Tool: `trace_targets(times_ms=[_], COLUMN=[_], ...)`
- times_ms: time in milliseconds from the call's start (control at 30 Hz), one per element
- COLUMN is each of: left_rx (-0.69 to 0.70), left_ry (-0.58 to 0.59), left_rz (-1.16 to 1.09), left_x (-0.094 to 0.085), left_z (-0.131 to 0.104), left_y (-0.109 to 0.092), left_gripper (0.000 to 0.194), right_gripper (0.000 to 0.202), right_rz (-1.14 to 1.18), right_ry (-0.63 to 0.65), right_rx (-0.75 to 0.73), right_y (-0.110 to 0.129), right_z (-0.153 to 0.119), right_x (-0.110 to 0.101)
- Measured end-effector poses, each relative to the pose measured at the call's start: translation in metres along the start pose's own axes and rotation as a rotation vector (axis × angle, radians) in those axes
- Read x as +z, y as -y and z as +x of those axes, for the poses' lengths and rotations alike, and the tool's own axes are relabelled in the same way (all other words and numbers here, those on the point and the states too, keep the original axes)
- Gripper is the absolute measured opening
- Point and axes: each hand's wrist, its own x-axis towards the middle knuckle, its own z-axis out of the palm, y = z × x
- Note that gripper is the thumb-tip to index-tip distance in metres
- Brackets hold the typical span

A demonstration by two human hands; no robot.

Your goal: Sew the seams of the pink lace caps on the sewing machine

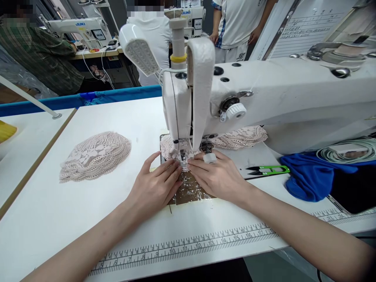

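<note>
A pale pink lace piece [167,145] lies under the presser foot [183,155] of a white sewing machine [178,105]. My left hand [158,178] is at the left of the needle, fingertips closed on the lace edge, its index finger stretched out to the side. On the other side, my right hand [219,174] pinches the lace close to the foot, its fingers partly behind a white knob. Beneath both hands is a brown, tape-covered plate [190,188]. The lace between my fingers is mostly hidden.
A stack of lace pieces [95,156] lies left; more lace [242,137] is behind the needle. Green thread snips [268,170], a blue cloth [308,178] and a phone [354,190] lie right. A printed ruler [188,248] runs along the front edge. Other people stand or sit beyond.
</note>
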Motion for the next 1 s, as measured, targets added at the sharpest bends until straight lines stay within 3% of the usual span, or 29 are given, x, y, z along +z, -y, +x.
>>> trace_targets(times_ms=[1000], left_rx=[-0.050], left_ry=[0.033], left_rz=[-0.016], left_x=[0.008], left_z=[0.003], left_y=[0.011], left_gripper=[0.028], right_gripper=[0.024], right_rz=[-0.048], right_ry=[0.059], right_rx=[0.098], right_y=[-0.002], right_z=[0.004], right_x=[0.004])
